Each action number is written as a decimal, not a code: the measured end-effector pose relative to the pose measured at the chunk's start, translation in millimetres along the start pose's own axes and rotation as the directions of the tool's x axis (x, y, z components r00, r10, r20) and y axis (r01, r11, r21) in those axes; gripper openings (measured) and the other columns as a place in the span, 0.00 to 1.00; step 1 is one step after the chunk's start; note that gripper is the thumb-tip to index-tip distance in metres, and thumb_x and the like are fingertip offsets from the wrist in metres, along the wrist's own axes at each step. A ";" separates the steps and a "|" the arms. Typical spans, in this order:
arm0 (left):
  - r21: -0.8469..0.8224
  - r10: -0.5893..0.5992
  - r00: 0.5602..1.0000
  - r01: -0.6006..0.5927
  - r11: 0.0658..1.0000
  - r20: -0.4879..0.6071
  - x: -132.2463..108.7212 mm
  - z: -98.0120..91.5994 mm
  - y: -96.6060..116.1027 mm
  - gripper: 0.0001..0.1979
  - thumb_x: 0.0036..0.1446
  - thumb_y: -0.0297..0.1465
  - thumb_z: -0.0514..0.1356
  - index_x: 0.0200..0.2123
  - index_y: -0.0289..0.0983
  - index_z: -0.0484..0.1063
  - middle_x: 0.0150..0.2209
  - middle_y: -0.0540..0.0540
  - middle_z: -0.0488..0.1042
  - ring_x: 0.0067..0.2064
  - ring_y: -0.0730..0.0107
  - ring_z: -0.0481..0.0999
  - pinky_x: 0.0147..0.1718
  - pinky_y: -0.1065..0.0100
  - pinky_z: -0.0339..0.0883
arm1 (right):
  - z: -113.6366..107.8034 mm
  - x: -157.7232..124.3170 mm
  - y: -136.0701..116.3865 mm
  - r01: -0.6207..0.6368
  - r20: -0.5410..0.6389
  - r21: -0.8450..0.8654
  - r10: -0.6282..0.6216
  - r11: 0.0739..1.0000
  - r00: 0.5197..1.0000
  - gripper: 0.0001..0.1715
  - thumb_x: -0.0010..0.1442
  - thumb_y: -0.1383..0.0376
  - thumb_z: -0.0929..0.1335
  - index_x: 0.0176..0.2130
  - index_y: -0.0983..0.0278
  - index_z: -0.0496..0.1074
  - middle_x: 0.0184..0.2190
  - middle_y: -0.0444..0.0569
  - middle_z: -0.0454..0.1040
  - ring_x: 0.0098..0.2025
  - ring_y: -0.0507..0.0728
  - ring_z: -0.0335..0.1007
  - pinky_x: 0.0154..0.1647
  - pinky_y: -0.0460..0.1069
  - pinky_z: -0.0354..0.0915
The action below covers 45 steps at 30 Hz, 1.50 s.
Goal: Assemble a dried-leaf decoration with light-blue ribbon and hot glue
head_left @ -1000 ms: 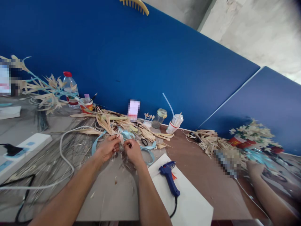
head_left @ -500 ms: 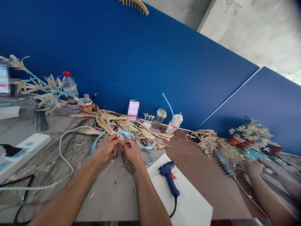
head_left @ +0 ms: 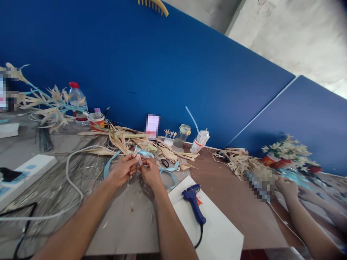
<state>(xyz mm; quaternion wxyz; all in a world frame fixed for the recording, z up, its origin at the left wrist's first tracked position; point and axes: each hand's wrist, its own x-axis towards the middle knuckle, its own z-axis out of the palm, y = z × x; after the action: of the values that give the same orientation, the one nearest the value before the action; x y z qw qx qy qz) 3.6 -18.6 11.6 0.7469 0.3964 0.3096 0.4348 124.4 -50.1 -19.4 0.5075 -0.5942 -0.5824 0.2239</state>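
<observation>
My left hand (head_left: 122, 169) and my right hand (head_left: 150, 172) meet over the table, both pinching a small pale straw piece (head_left: 139, 160) between their fingertips. A light blue ribbon (head_left: 167, 172) loops on the table just behind and under the hands. A heap of dried straw leaves (head_left: 141, 142) lies right beyond them. Small black scissors (head_left: 164, 163) rest near my right hand. A blue glue gun (head_left: 193, 202) lies on a white sheet (head_left: 214, 231) to the right of my right forearm.
A white cable (head_left: 71, 184) and power strip (head_left: 25, 173) lie at left, with a water bottle (head_left: 76, 103), paper cup (head_left: 96, 121), jar (head_left: 182, 134) and straw cup (head_left: 199, 140) along the blue partition (head_left: 162, 72). Another person's hand (head_left: 287, 187) works at right beside a straw-flower arrangement (head_left: 290, 153).
My hands stay together on the straw piece, shifting only slightly. The other person's hand at right has moved a little left and up.
</observation>
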 end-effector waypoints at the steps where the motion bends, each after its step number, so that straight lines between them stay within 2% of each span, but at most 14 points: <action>1: -0.006 0.001 1.000 -0.001 1.000 -0.006 -0.1 -0.2 0.6 0.11 0.43 0.33 0.67 0.25 0.33 0.69 0.14 0.60 0.52 0.14 0.86 0.45 0.12 0.79 0.45 | -0.1 -0.1 0.5 -0.006 -0.006 -0.015 0.006 1.000 1.000 0.03 0.48 0.68 0.67 0.26 0.63 0.72 0.31 0.46 0.71 0.37 0.55 0.67 0.40 0.49 0.62; 4: -0.045 0.036 0.998 -0.039 0.998 -0.051 1.8 -3.1 1.1 0.12 0.42 0.32 0.67 0.25 0.34 0.67 0.15 0.60 0.53 0.15 0.86 0.47 0.13 0.79 0.46 | -4.6 0.8 2.2 -0.060 -0.071 -0.075 0.054 0.995 0.996 0.06 0.51 0.68 0.64 0.27 0.63 0.72 0.28 0.45 0.72 0.34 0.54 0.67 0.38 0.48 0.62; 7: -0.038 0.058 0.994 -0.062 0.997 -0.097 4.8 -6.5 -1.1 0.14 0.40 0.32 0.68 0.24 0.35 0.64 0.17 0.59 0.56 0.15 0.87 0.47 0.13 0.79 0.45 | -16.6 4.0 5.0 -0.108 -0.209 -0.194 0.067 0.975 0.976 0.09 0.54 0.68 0.63 0.31 0.65 0.73 0.31 0.49 0.74 0.36 0.56 0.67 0.41 0.49 0.61; 9: 0.015 0.050 0.994 -0.048 0.999 -0.099 6.0 -7.3 -3.6 0.15 0.41 0.34 0.68 0.23 0.35 0.63 0.18 0.59 0.57 0.15 0.86 0.48 0.13 0.79 0.44 | -27.3 6.4 7.3 -0.166 -0.309 -0.324 0.062 0.931 0.949 0.10 0.53 0.69 0.64 0.34 0.65 0.74 0.36 0.53 0.74 0.41 0.58 0.67 0.45 0.51 0.59; 12: 0.108 0.044 0.997 -0.037 0.993 -0.070 6.4 -7.1 -7.9 0.15 0.42 0.36 0.67 0.23 0.35 0.64 0.18 0.57 0.59 0.15 0.86 0.48 0.13 0.78 0.44 | -41.4 7.8 10.8 -0.318 -0.407 -0.471 0.117 0.823 0.906 0.13 0.53 0.69 0.64 0.38 0.64 0.76 0.41 0.56 0.74 0.47 0.63 0.64 0.47 0.56 0.56; 16: 0.169 0.059 0.996 -0.046 0.984 -0.072 6.0 -6.2 -12.7 0.14 0.41 0.35 0.67 0.23 0.34 0.66 0.17 0.57 0.59 0.15 0.84 0.50 0.13 0.77 0.44 | -46.5 5.5 13.3 -0.413 -0.386 -0.565 0.213 0.715 0.897 0.17 0.54 0.68 0.63 0.43 0.62 0.75 0.45 0.57 0.73 0.51 0.68 0.61 0.48 0.59 0.53; 22: 0.111 0.042 0.990 -0.027 0.993 -0.132 4.7 -4.0 -14.1 0.12 0.35 0.26 0.68 0.27 0.33 0.70 0.21 0.53 0.66 0.18 0.81 0.59 0.14 0.77 0.47 | -39.2 2.8 9.9 -0.395 -0.294 -0.635 0.266 0.663 0.918 0.22 0.54 0.63 0.64 0.49 0.64 0.71 0.50 0.60 0.70 0.54 0.70 0.58 0.52 0.63 0.48; 27: 0.156 0.058 0.991 -0.040 0.987 -0.118 3.6 -2.4 -11.9 0.11 0.34 0.25 0.68 0.26 0.34 0.71 0.21 0.53 0.66 0.18 0.81 0.58 0.15 0.77 0.48 | -38.7 2.5 11.0 -0.348 -0.236 -0.665 0.256 0.661 0.937 0.30 0.51 0.58 0.68 0.52 0.64 0.68 0.50 0.61 0.70 0.54 0.71 0.57 0.51 0.64 0.48; 32: 0.134 0.045 0.991 -0.028 0.991 -0.123 5.1 -4.6 -11.4 0.12 0.34 0.28 0.68 0.25 0.34 0.70 0.19 0.56 0.62 0.16 0.83 0.53 0.14 0.77 0.46 | -36.6 2.6 13.8 -0.327 -0.216 -0.682 0.246 0.654 0.945 0.34 0.48 0.55 0.69 0.53 0.64 0.68 0.49 0.60 0.70 0.53 0.71 0.58 0.51 0.64 0.49; 36: 0.119 0.023 0.993 -0.009 0.993 -0.117 5.7 -6.5 -11.6 0.12 0.36 0.29 0.68 0.24 0.35 0.68 0.18 0.57 0.60 0.15 0.84 0.52 0.14 0.77 0.45 | -33.8 1.7 12.1 -0.344 -0.218 -0.675 0.269 0.652 0.938 0.36 0.47 0.52 0.69 0.53 0.63 0.68 0.48 0.60 0.70 0.54 0.71 0.57 0.52 0.64 0.48; 39: 0.108 0.032 0.992 -0.019 0.994 -0.121 4.7 -5.3 -10.5 0.12 0.36 0.28 0.68 0.23 0.35 0.68 0.17 0.57 0.59 0.16 0.84 0.52 0.13 0.78 0.45 | -33.4 1.8 10.4 -0.351 -0.242 -0.653 0.254 0.671 0.936 0.32 0.47 0.54 0.69 0.51 0.62 0.69 0.48 0.61 0.69 0.54 0.71 0.57 0.51 0.65 0.48; 42: 0.093 0.042 0.991 -0.030 0.995 -0.126 3.2 -3.4 -8.5 0.11 0.37 0.27 0.67 0.22 0.34 0.67 0.17 0.57 0.60 0.15 0.84 0.52 0.13 0.78 0.45 | -36.2 5.3 11.6 -0.395 -0.334 -0.544 0.241 0.740 0.911 0.25 0.48 0.58 0.68 0.47 0.61 0.72 0.47 0.59 0.70 0.53 0.71 0.57 0.51 0.65 0.49; 45: 0.047 0.033 0.991 -0.028 0.999 -0.126 2.2 -2.6 -6.5 0.10 0.37 0.26 0.67 0.22 0.34 0.67 0.17 0.57 0.60 0.15 0.85 0.51 0.13 0.78 0.45 | -41.9 11.8 14.9 -0.379 -0.417 -0.247 0.255 0.892 0.872 0.23 0.48 0.58 0.67 0.44 0.62 0.73 0.42 0.56 0.72 0.49 0.66 0.61 0.48 0.60 0.55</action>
<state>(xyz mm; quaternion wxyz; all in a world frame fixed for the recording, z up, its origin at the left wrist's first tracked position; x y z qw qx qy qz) 5.1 -17.8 4.4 0.7099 0.3895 0.3599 0.4634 169.8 -50.7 -12.3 0.4612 -0.7886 -0.3965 0.0902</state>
